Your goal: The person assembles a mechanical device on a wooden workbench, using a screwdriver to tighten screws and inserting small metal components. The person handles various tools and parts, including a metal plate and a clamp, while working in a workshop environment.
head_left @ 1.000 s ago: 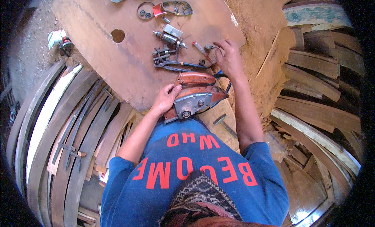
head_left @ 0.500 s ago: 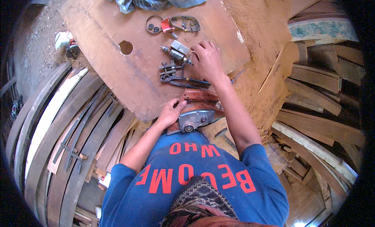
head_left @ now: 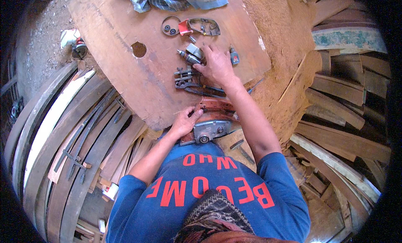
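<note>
A red power tool body (head_left: 212, 105) with a grey metal side plate (head_left: 209, 132), like an electric planer, rests at my lap. My left hand (head_left: 184, 122) grips its left end, thumb on top. Farther out, my right hand (head_left: 215, 66) is over the brown board, fingers apart, thumb near a metal motor part (head_left: 190, 58). A small light grey block (head_left: 193, 49) lies at its fingertips. Pliers or similar dark-handled tools (head_left: 201, 90) lie under the right wrist, partly hidden. A small grey-blue tool part (head_left: 234, 56) lies right of the hand.
On the board (head_left: 113, 75), a ring-shaped cover (head_left: 171, 26), a red piece (head_left: 184, 28) and a black housing part (head_left: 205, 27) lie beyond my right hand. A round hole (head_left: 138, 49) is at left. Curved planks (head_left: 63, 130) flank the left; sawdust (head_left: 284, 38) lies right.
My right hand has shifted slightly left and its fingers have spread over the motor part. The small grey-blue part beside it has come into sight. My left hand stays on the tool.
</note>
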Demonstrator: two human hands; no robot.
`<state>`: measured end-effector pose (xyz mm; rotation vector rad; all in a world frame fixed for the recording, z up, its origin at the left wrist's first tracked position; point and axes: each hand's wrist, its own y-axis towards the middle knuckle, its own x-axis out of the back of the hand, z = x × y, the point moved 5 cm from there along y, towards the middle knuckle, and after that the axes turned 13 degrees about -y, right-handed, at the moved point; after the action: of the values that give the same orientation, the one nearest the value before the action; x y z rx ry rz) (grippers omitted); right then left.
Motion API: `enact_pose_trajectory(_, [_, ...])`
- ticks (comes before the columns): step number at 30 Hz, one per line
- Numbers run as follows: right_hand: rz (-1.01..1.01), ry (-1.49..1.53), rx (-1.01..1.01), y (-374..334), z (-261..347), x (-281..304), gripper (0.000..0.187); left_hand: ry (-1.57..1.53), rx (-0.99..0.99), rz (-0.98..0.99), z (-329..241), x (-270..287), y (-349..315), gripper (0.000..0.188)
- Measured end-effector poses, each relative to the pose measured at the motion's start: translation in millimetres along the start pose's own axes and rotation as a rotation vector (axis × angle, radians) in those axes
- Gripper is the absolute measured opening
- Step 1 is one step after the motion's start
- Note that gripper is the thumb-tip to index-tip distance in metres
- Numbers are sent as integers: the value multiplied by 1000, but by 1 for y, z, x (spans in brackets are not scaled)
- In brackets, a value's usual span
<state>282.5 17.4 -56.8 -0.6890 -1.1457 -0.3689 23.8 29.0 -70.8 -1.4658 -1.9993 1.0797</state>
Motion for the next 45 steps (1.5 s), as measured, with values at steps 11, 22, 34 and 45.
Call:
enact_pose_trajectory(11, [10,66,73,-2,13,-6,49,29,-13,5,11,1,4,58])
enact_pose_trajectory(22, [-300,155,124,76,6,10,25,27,32,33,-1,1,0,58])
enact_pose_trajectory(34, [-252,323,225,55,12,1,22,30,21,3,4,1,1,55])
enact_pose_trajectory(45, [-205,159,204,64,22,4,28,116,42,18,11,2,3,52])
